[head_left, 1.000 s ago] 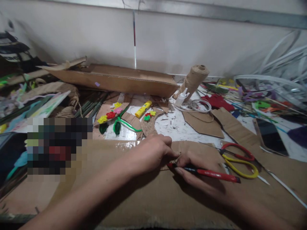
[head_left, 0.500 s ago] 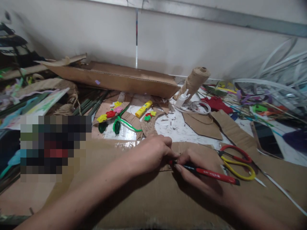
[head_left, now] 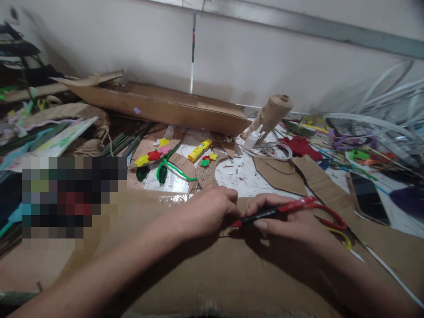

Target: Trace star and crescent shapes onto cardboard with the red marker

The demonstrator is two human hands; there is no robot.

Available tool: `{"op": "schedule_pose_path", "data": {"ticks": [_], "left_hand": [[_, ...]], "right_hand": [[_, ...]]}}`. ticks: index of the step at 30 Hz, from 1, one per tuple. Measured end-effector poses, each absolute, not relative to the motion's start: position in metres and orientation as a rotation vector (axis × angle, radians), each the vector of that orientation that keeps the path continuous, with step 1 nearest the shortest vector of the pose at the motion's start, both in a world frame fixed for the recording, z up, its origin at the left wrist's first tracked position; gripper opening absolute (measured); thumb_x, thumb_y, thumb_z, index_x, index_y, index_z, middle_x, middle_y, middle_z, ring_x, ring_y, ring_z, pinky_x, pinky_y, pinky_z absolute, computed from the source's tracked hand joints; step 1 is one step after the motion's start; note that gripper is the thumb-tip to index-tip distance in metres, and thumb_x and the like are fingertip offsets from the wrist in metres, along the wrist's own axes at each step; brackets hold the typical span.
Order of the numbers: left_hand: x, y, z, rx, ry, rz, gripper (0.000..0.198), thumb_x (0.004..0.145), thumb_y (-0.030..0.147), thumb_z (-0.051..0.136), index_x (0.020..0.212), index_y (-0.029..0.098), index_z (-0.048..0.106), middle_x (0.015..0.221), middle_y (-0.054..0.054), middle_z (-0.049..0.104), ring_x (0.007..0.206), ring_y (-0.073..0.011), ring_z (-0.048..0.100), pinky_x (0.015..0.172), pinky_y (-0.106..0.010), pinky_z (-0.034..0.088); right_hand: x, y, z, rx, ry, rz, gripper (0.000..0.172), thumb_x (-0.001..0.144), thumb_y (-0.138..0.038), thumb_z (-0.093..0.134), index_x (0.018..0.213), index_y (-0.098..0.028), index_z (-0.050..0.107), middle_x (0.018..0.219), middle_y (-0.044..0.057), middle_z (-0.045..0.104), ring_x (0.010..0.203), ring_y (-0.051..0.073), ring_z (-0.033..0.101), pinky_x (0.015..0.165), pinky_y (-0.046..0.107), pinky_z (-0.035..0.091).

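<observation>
**Red-and-black marker [head_left: 274, 213] over a cardboard sheet [head_left: 212, 287]**

The right hand [head_left: 285, 225] is closed around the marker, with the barrel held between thumb and fingers and the red end angled up and to the right. It looks like a marker, though the tip is too small to be sure. That tip points left and sits just beside the left hand [head_left: 208, 207], whose fingers curl down onto the cardboard. I cannot tell whether those fingers pinch anything small or only press on the surface.

The marker lies above the near part of the bench, over the brown cardboard sheet, which spreads under both forearms and has a torn near edge. A pair of scissors [head_left: 333, 214] with red and yellow handles lies mostly hidden beyond the right hand.

Farther off, the bench [head_left: 243, 181] is white and scattered with scraps. On it lie a cut cardboard piece [head_left: 280, 176], a yellow glue stick [head_left: 199, 150], and a coiled jute mat [head_left: 208, 174] topped with small crocheted flowers. More crocheted flowers [head_left: 153, 155] in yellow, red and pink sit to the left. A spool of jute twine [head_left: 270, 115] leans beside a white plastic bottle [head_left: 253, 138], and a long folded cardboard strip [head_left: 159, 108] rests against the wall. A pixelated patch hides part of the left side.
</observation>
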State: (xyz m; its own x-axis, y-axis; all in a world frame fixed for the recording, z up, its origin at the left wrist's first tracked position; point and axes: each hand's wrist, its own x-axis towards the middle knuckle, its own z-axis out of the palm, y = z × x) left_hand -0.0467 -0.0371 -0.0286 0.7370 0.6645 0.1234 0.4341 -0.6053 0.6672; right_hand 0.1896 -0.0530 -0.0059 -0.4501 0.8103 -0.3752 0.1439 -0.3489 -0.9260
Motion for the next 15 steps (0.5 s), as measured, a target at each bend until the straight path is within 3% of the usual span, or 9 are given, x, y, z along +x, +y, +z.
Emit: {"op": "schedule_pose_path", "data": {"ticks": [6,11,15], "left_hand": [[-0.046,-0.036,-0.029,2.325,0.817,0.513,0.014,0.090,0.013,0.073,0.090,0.024,0.081,0.089,0.000,0.069,0.081,-0.0182,0.062,0.066,-0.031,0.041],[-0.045,-0.035,-0.032,2.322,0.823,0.492,0.016,0.091,0.011,0.069,0.081,0.021,0.077,0.090,-0.002,0.073,0.081,-0.0191,0.064,0.071,-0.031,0.044],[-0.044,-0.037,-0.035,2.345,0.832,0.544,0.015,0.093,0.012,0.073,0.084,0.022,0.080,0.098,-0.002,0.078,0.089,-0.0213,0.068,0.079,-0.033,0.048]], "right_hand": [[0.184,-0.040,-0.006,-1.128,-1.535,1.878,0.034,0.086,-0.047,0.088,0.094,-0.020,0.070,0.082,0.004,0.071,0.070,0.018,0.065,0.060,0.027,0.050],[0.180,-0.039,-0.010,-1.119,-1.544,1.998,0.036,0.089,-0.049,0.085,0.095,-0.022,0.062,0.079,0.001,0.066,0.065,0.016,0.061,0.058,0.026,0.048],[0.176,-0.035,-0.007,-1.140,-1.609,1.956,0.033,0.089,-0.047,0.083,0.091,-0.023,0.061,0.078,0.000,0.065,0.066,0.017,0.060,0.059,0.027,0.049]]}}
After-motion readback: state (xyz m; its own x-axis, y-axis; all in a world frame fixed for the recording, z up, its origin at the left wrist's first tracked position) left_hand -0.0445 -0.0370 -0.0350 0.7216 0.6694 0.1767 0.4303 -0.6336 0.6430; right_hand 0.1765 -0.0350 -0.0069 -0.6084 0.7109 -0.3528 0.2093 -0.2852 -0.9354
